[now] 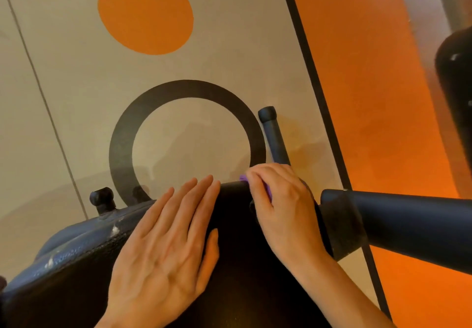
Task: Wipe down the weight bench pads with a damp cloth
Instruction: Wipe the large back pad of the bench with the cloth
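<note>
The left hand (pixel 163 238) lies flat on the black padded vinyl bench pad (pixel 235 264), fingers straight and close together, pointing toward one o'clock. At its two o'clock the right hand (pixel 278 200) curls over the pad's far edge — its fingers clamped on a crumpled purple cloth (pixel 267 189), of which only a sliver shows. A black foam-covered bar (pixel 408 218) juts in from three o'clock, just beside the right wrist. Beyond the pad — a beige floor (pixel 229 59) with an orange painted disc (pixel 145 11) and a black painted ring (pixel 186 133).

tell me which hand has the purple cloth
The right hand: its fingers curl round the purple cloth at the pad's far edge. The left hand lies flat, holding nothing.
</note>
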A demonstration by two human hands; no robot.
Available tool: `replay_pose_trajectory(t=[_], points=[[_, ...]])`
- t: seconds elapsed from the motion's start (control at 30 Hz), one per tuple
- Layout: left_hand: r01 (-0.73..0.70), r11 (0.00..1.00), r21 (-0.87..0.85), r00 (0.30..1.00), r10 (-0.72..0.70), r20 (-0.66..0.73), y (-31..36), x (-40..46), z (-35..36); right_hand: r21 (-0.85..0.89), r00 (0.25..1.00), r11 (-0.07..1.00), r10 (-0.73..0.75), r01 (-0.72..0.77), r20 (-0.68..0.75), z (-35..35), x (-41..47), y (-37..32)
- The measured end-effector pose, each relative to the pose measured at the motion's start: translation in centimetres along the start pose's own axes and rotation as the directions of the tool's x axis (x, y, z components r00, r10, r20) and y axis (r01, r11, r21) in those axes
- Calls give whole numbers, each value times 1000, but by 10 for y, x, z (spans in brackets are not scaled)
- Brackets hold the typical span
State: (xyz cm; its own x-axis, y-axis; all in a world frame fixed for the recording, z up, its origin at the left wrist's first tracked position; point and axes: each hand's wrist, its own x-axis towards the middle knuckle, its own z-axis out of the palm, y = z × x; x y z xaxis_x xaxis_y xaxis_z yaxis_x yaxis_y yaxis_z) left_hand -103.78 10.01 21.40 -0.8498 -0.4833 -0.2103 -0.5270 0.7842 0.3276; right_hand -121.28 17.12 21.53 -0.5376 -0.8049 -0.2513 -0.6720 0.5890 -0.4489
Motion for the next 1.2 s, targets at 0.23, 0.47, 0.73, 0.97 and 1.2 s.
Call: replay_pose_trajectory(t=[0.23, 0.47, 0.73, 0.97, 1.2], points=[[-13, 1000, 8, 1000, 13, -17, -1, 0, 2, 119, 977, 972, 210, -204, -38, -6, 7, 11], [0, 1000, 23, 1000, 1, -17, -1, -2, 2, 183, 993, 981, 39, -60, 114, -2, 7, -19], [5, 1000, 25, 1000, -4, -18, -1, -1, 2, 109, 996, 991, 85, -82, -20, 9, 1, -23], [12, 1000, 26, 1000, -12, -11, 1, -1, 2, 166, 944, 934, 328, -318, -36, -20, -7, 30], [14, 999, 42, 999, -13, -34, 0, -2, 5, 98, 991, 986, -132, 134, -28, 19, -9, -34]])
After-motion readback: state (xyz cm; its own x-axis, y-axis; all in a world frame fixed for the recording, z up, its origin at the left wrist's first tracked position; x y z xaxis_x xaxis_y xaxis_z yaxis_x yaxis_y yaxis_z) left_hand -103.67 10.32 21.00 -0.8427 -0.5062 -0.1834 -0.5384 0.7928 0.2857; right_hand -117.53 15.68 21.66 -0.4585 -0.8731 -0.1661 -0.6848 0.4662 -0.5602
